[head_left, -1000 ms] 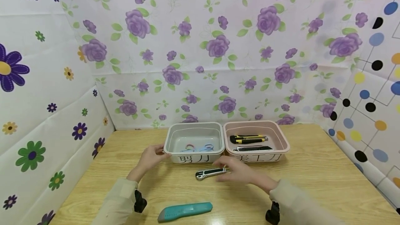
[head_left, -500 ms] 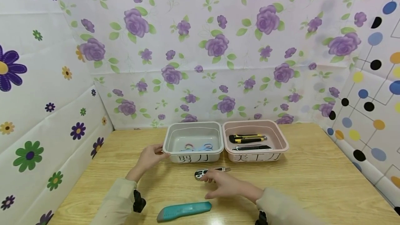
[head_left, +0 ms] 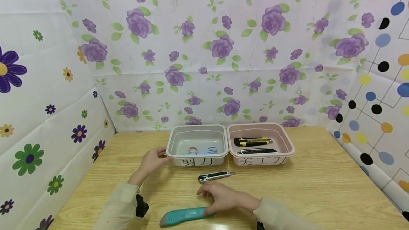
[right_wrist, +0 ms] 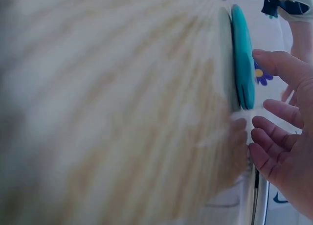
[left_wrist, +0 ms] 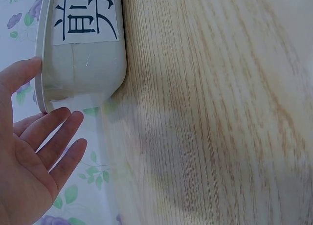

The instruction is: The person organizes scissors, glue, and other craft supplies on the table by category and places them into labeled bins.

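Note:
My left hand [head_left: 152, 162] holds the left corner of the grey plastic basket [head_left: 220, 127], thumb on its rim and index finger against its end wall; the other fingers are spread in the left wrist view. My right hand [head_left: 222, 197] hovers with parted, slightly bent fingers near a teal utility knife [head_left: 185, 216]. In the head view its thumb overlaps the knife's right end; the right wrist view shows a gap between the fingers and the teal utility knife [right_wrist: 243, 58]. Beyond those fingers lies a silver-and-black utility knife [head_left: 217, 176] on the wooden table.
Blue-handled scissors [head_left: 204, 151] lie inside the grey basket. Beside it on the right, a pink basket [head_left: 289, 144] holds black-and-yellow utility knives [head_left: 252, 141] and a black utility knife [head_left: 258, 151]. Both baskets carry printed labels. A floral cloth [head_left: 204, 45] hangs behind the table [head_left: 319, 187].
My right hand has moved from the silver-and-black knife towards me and left, to the teal knife's right end. The left hand has stayed at the grey basket's corner.

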Motion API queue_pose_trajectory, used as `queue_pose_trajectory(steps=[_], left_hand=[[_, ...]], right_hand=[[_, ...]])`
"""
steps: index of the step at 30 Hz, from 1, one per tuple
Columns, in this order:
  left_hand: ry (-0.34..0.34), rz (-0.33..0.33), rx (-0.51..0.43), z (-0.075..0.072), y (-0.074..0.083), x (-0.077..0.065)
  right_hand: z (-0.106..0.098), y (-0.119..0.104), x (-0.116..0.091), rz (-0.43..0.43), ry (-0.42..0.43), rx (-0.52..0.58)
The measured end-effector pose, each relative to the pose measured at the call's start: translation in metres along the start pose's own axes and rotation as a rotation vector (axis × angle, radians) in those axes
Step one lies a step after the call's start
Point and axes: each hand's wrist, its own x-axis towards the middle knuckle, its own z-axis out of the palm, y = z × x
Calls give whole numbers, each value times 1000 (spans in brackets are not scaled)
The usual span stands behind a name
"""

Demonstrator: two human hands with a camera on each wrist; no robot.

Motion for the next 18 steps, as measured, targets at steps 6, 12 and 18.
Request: queue_pose_trajectory(steps=[6,12,18], left_hand=[[5,1,-3,-1,0,0],[3,1,-6,0,-1,0],[7,-1,1,0,-1,0]], right_hand=[[7,-4,6,-44,-31,4],[13,-4,10,-82,-73,46],[12,-6,9,-67,-96,82]])
